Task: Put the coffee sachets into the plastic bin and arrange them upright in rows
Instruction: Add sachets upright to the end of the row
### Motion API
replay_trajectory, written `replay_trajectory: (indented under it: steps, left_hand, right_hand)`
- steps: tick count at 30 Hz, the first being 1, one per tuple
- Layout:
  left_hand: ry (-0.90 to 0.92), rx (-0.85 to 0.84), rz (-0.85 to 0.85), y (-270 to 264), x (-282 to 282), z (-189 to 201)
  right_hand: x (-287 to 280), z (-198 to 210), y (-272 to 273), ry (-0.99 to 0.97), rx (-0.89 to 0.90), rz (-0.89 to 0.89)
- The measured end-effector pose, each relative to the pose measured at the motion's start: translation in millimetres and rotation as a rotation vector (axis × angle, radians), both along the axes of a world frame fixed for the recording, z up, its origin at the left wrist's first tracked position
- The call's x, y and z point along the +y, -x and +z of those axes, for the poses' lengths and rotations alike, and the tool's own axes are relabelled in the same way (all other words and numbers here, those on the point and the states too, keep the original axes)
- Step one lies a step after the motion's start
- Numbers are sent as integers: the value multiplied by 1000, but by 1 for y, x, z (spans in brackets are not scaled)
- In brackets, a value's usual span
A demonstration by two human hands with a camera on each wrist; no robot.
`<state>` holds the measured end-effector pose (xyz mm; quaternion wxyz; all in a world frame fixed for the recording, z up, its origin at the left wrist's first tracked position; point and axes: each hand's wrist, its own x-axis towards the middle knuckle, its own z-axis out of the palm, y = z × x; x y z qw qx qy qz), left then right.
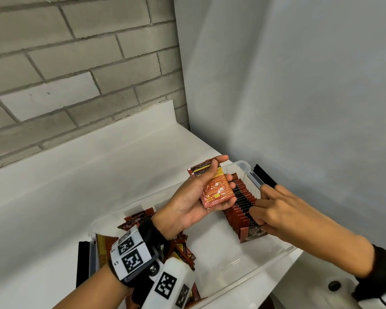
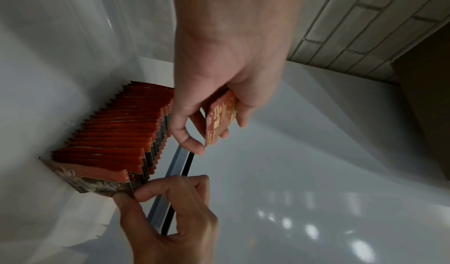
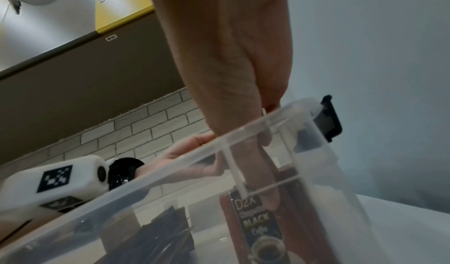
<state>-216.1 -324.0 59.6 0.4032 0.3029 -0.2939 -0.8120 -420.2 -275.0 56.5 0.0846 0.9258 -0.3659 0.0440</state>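
My left hand (image 1: 188, 206) gripped a few sachets (image 1: 215, 188) above the bin (image 1: 243, 167) while my right hand (image 1: 274, 210) pinched the front of the upright row (image 1: 243, 204) along its right wall, best kept steady so the next sachet slots in straight.

The plastic bin (image 1: 243, 168) at lower centre is clear, smooth plastic. The coffee sachets (image 1: 239, 204) inside look like glossy foil film. The countertop (image 1: 76, 175) is smooth, glossy white; the brick wall (image 1: 65, 63) upper left is rough and matt.
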Motion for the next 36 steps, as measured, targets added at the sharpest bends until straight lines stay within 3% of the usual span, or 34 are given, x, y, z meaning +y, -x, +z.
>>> replay_trajectory:
  steps: [7, 19, 25, 31, 36]
  left_hand:
    - [-9, -15, -9, 1, 0, 1]
    - [-23, 20, -2, 2, 1, 0]
    - [-15, -62, -44, 3, 3, 1]
    - [45, -197, -48, 3, 4, 1]
    - [87, -217, -75, 4, 6, 0]
  right_hand:
    - [-5, 1, 5, -57, 67, -19]
    - [-6, -8, 7, -41, -14, -10]
    - [-12, -11, 13, -140, -73, -18]
    - [-10, 7, 10, -636, -467, -248]
    - [-6, 10, -4, -710, -896, -307]
